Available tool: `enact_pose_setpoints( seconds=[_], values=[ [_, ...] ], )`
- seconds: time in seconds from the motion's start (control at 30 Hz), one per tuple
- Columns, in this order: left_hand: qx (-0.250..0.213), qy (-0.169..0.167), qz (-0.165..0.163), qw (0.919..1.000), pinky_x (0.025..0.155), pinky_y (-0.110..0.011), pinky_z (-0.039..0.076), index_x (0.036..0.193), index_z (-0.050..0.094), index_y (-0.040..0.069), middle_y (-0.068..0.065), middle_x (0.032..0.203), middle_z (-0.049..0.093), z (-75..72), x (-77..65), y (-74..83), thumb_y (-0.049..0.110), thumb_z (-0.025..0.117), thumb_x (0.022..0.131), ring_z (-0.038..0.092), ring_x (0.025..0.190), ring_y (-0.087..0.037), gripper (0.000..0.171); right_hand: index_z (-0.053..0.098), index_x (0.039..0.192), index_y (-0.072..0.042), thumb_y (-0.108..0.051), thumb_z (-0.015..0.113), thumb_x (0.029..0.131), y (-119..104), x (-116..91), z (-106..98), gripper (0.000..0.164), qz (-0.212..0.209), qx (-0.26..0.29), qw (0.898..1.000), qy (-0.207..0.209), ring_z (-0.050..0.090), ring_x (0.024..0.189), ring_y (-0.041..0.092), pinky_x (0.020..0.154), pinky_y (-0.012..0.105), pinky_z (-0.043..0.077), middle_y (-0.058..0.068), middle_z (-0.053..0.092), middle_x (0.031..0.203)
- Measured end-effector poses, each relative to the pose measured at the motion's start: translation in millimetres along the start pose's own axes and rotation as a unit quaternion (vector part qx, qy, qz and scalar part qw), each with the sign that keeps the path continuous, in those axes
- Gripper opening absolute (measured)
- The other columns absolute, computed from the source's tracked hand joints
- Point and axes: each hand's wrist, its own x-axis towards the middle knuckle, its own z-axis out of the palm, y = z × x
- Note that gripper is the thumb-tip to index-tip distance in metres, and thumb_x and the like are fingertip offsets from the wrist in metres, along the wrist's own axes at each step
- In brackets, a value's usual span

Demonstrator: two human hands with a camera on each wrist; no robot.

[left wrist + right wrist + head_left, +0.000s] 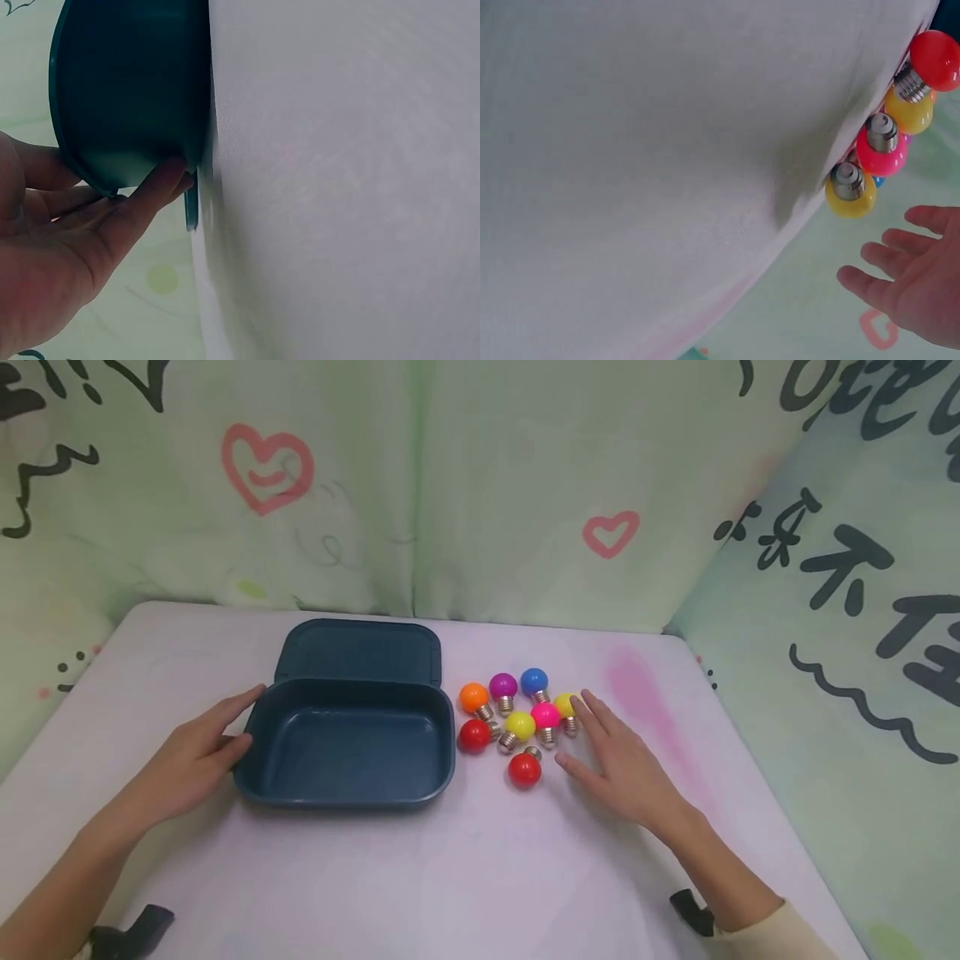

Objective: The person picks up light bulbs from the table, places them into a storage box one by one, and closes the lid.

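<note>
A dark blue-green plastic box (348,793) stands upright on the table, its inside bare. My left hand (197,758) rests against the outside of its left wall, thumb by the rim and fingers spread along the side. To the right of the box lies a loose cluster of small coloured light bulbs with metal screw bases. Among them are an orange bulb (473,697), a purple bulb (503,685), a blue bulb (534,681) and a pink bulb (545,717). My right hand (626,767) hovers beside a yellow bulb (851,201), fingers extended, holding nothing.
Behind the box lies its matching lid (358,652), flat on the white table (420,877). A red bulb (524,770) lies nearest the front of the cluster. Patterned green curtains (495,485) hang behind and to the right of the table.
</note>
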Motion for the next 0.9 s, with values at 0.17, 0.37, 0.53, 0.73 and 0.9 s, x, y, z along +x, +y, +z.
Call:
enact_pose_setpoints(
  seconds=[0.17, 0.37, 0.53, 0.73, 0.9],
  values=[
    [-0.009, -0.013, -0.011, 0.9998, 0.091, -0.061, 0.045, 0.152, 0.025, 0.013, -0.023, 0.152, 0.031, -3.3, 3.5, 0.4, 0.013, 0.046, 0.1, 0.046, 0.124, -0.049, 0.056, 0.014, 0.155, -0.023, -0.054, 0.058, 0.088, 12, 6, -5, 0.085, 0.014, 0.024, 1.0, -0.011, 0.023, 0.143, 0.035, 0.1, 0.064, 0.037, 0.007, 0.016, 0.16],
    [-0.054, -0.054, -0.063, 0.9951, 0.084, -0.052, 0.054, 0.154, 0.022, 0.017, -0.025, 0.153, 0.025, -6.9, 3.9, 2.4, 0.015, 0.044, 0.101, 0.047, 0.122, -0.051, 0.057, 0.018, 0.154, -0.022, -0.047, 0.065, 0.086, 24, 14, -9, 0.087, 0.013, 0.045, 0.999, -0.014, 0.025, 0.142, 0.036, 0.098, 0.064, 0.039, 0.011, 0.022, 0.157],
    [-0.097, -0.081, -0.094, 0.9875, 0.082, -0.047, 0.056, 0.155, 0.017, 0.022, -0.025, 0.155, 0.019, -7.9, 5.7, 5.0, 0.016, 0.043, 0.102, 0.042, 0.126, -0.051, 0.059, 0.023, 0.153, -0.022, -0.036, 0.073, 0.082, 33, 18, -11, 0.087, 0.015, 0.062, 0.998, -0.017, 0.027, 0.141, 0.035, 0.099, 0.062, 0.04, 0.011, 0.027, 0.155],
    [-0.119, -0.099, -0.11, 0.9818, 0.082, -0.048, 0.056, 0.155, 0.014, 0.023, -0.022, 0.158, 0.013, -9.6, 7.2, 7.1, 0.016, 0.042, 0.102, 0.035, 0.13, -0.052, 0.061, 0.026, 0.151, -0.021, -0.028, 0.077, 0.08, 40, 27, -14, 0.088, 0.016, 0.074, 0.997, -0.029, 0.036, 0.135, 0.035, 0.096, 0.057, 0.045, 0.011, 0.033, 0.151],
    [-0.136, -0.103, -0.117, 0.9784, 0.082, -0.049, 0.056, 0.155, 0.012, 0.022, -0.025, 0.156, 0.015, -11.0, 6.2, 5.6, 0.014, 0.042, 0.102, 0.036, 0.128, -0.052, 0.062, 0.03, 0.149, -0.023, -0.022, 0.078, 0.079, 43, 37, -15, 0.084, 0.012, 0.1, 0.994, -0.031, 0.047, 0.127, 0.034, 0.09, 0.052, 0.051, 0.009, 0.037, 0.148]
  ],
)
